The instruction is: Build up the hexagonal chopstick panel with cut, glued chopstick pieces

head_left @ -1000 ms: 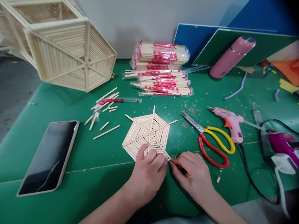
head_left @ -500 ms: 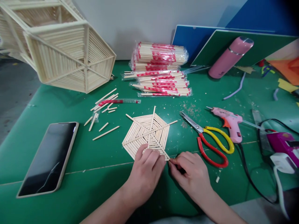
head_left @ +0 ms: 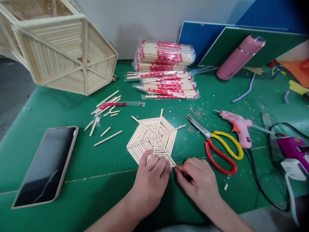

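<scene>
A hexagonal web-like panel of wooden chopsticks (head_left: 145, 132) lies flat on the green table, with crossing sticks whose ends stick out past its rim. My left hand (head_left: 154, 174) is closed over the panel's near edge, fingers curled down onto the sticks and hiding part of them. At the near right corner, my right hand (head_left: 196, 175) pinches the end of a chopstick between thumb and forefinger. Right of the panel lie scissors (head_left: 212, 140) with one yellow and one red handle, blades pointing away. Beyond them rests a pink glue gun (head_left: 238, 127) with a glue stick in its back.
A large chopstick structure (head_left: 84, 58) stands at the back left. Wrapped chopsticks (head_left: 166, 71) are piled at the back; loose cut pieces (head_left: 107, 138) lie left of the panel. A phone (head_left: 45, 164), pink flask (head_left: 241, 58) and purple power strip (head_left: 293, 148) surround the work.
The camera view has shifted slightly. Both hands keep their places at the panel's near edge and corner, with no visible change in grip.
</scene>
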A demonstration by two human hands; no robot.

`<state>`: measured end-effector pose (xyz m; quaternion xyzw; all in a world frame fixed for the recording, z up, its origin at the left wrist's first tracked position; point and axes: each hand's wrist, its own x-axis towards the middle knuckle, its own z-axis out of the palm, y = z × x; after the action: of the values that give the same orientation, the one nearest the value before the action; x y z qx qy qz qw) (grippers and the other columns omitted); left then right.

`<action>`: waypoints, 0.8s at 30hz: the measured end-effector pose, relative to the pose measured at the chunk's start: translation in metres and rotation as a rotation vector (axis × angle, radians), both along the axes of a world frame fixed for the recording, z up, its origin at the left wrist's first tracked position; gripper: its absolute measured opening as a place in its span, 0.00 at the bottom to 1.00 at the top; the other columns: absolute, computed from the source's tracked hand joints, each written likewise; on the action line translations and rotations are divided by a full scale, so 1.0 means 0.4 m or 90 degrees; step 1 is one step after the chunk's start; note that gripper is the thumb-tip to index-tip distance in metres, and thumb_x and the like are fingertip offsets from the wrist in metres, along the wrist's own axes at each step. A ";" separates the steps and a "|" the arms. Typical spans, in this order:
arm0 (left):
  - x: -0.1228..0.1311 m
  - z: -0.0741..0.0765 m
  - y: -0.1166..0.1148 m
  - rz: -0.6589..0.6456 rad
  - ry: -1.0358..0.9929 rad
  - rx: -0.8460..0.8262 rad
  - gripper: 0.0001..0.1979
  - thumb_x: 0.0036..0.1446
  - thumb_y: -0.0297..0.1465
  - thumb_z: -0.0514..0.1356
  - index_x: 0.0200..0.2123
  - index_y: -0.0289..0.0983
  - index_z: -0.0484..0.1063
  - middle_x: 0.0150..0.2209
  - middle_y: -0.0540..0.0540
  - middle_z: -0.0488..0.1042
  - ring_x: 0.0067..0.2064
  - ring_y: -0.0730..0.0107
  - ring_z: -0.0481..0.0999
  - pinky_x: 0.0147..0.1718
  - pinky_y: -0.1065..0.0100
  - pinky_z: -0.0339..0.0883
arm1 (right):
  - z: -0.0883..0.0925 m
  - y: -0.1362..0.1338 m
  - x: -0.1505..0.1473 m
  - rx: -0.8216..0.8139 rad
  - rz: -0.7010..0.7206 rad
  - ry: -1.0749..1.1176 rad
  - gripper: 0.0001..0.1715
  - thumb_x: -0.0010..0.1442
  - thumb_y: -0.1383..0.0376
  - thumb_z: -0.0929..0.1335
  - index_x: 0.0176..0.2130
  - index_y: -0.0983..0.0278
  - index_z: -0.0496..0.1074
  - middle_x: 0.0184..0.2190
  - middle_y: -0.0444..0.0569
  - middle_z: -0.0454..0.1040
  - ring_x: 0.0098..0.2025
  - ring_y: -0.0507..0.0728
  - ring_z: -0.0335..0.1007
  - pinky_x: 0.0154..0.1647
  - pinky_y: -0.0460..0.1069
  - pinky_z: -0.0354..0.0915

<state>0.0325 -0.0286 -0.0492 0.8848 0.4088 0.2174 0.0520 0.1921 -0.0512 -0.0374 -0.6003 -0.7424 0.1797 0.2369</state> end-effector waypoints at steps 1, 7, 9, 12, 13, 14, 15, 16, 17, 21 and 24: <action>0.000 0.000 -0.001 -0.001 0.000 0.002 0.08 0.57 0.25 0.50 0.33 0.35 0.68 0.31 0.49 0.69 0.35 0.69 0.66 0.51 0.54 0.53 | 0.000 0.000 -0.001 0.002 0.000 0.000 0.11 0.55 0.67 0.65 0.21 0.64 0.66 0.18 0.42 0.64 0.24 0.50 0.58 0.27 0.48 0.47; -0.003 -0.004 -0.002 0.002 0.013 -0.001 0.07 0.56 0.26 0.51 0.32 0.35 0.68 0.31 0.49 0.70 0.35 0.69 0.66 0.51 0.55 0.52 | 0.001 0.000 -0.003 0.012 -0.008 -0.001 0.12 0.55 0.67 0.64 0.20 0.64 0.65 0.17 0.42 0.63 0.24 0.50 0.57 0.27 0.48 0.47; 0.000 -0.006 -0.001 0.002 0.021 -0.003 0.05 0.55 0.26 0.53 0.32 0.35 0.68 0.30 0.49 0.70 0.35 0.69 0.66 0.51 0.55 0.53 | 0.001 -0.002 -0.003 0.015 -0.008 0.001 0.12 0.55 0.67 0.64 0.21 0.64 0.65 0.18 0.42 0.63 0.24 0.50 0.58 0.27 0.47 0.47; 0.003 0.003 0.002 -0.002 0.019 -0.015 0.05 0.54 0.26 0.54 0.32 0.36 0.69 0.30 0.49 0.71 0.34 0.69 0.67 0.52 0.54 0.52 | 0.000 -0.005 -0.003 0.020 -0.013 -0.004 0.10 0.54 0.67 0.65 0.21 0.64 0.66 0.18 0.42 0.64 0.24 0.50 0.58 0.28 0.47 0.48; 0.001 0.010 0.003 -0.005 0.007 -0.017 0.05 0.54 0.26 0.54 0.34 0.36 0.69 0.31 0.49 0.72 0.35 0.69 0.68 0.52 0.54 0.51 | -0.001 -0.006 -0.002 0.023 -0.014 -0.006 0.10 0.54 0.67 0.65 0.22 0.64 0.67 0.18 0.42 0.64 0.24 0.50 0.59 0.28 0.47 0.48; -0.005 0.019 0.004 -0.007 -0.014 -0.015 0.06 0.55 0.27 0.54 0.35 0.37 0.69 0.32 0.49 0.72 0.36 0.69 0.68 0.52 0.53 0.50 | -0.002 -0.006 -0.002 0.026 -0.014 -0.007 0.10 0.53 0.67 0.65 0.22 0.64 0.67 0.18 0.42 0.64 0.24 0.50 0.59 0.28 0.47 0.48; -0.015 0.029 0.004 -0.002 -0.041 -0.012 0.07 0.55 0.27 0.54 0.37 0.37 0.69 0.34 0.49 0.73 0.37 0.69 0.69 0.52 0.52 0.50 | -0.002 -0.006 -0.001 0.028 -0.014 -0.008 0.09 0.53 0.67 0.65 0.22 0.64 0.68 0.18 0.42 0.64 0.24 0.50 0.59 0.28 0.47 0.48; -0.028 0.040 0.004 0.011 -0.072 -0.005 0.08 0.55 0.27 0.54 0.39 0.38 0.69 0.35 0.48 0.73 0.38 0.68 0.69 0.52 0.53 0.50 | -0.002 -0.006 -0.001 0.030 -0.013 -0.006 0.09 0.53 0.67 0.65 0.23 0.63 0.68 0.18 0.42 0.65 0.24 0.50 0.59 0.28 0.47 0.48; -0.044 0.050 0.002 0.037 -0.103 0.004 0.08 0.55 0.27 0.54 0.39 0.38 0.69 0.36 0.48 0.73 0.39 0.68 0.69 0.51 0.53 0.52 | -0.003 -0.006 -0.001 0.033 -0.012 -0.004 0.08 0.53 0.67 0.65 0.23 0.63 0.69 0.18 0.42 0.65 0.24 0.50 0.60 0.28 0.47 0.48; -0.114 0.070 -0.019 0.163 -0.142 0.050 0.05 0.51 0.24 0.56 0.31 0.37 0.71 0.31 0.46 0.73 0.36 0.66 0.69 0.40 0.58 0.60 | -0.002 -0.008 -0.002 0.041 -0.014 0.004 0.08 0.53 0.67 0.65 0.23 0.63 0.70 0.18 0.41 0.65 0.24 0.50 0.60 0.28 0.47 0.48; -0.129 0.067 -0.044 0.171 -0.111 0.027 0.04 0.51 0.25 0.57 0.30 0.37 0.71 0.30 0.47 0.73 0.35 0.65 0.68 0.37 0.59 0.59 | -0.001 -0.008 -0.003 0.042 -0.016 0.007 0.08 0.52 0.67 0.65 0.23 0.63 0.70 0.17 0.41 0.65 0.24 0.50 0.60 0.28 0.47 0.48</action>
<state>-0.0191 -0.0462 -0.0222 0.8009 0.5128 0.3067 0.0393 0.1910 -0.0546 -0.0377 -0.6002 -0.7392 0.1554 0.2630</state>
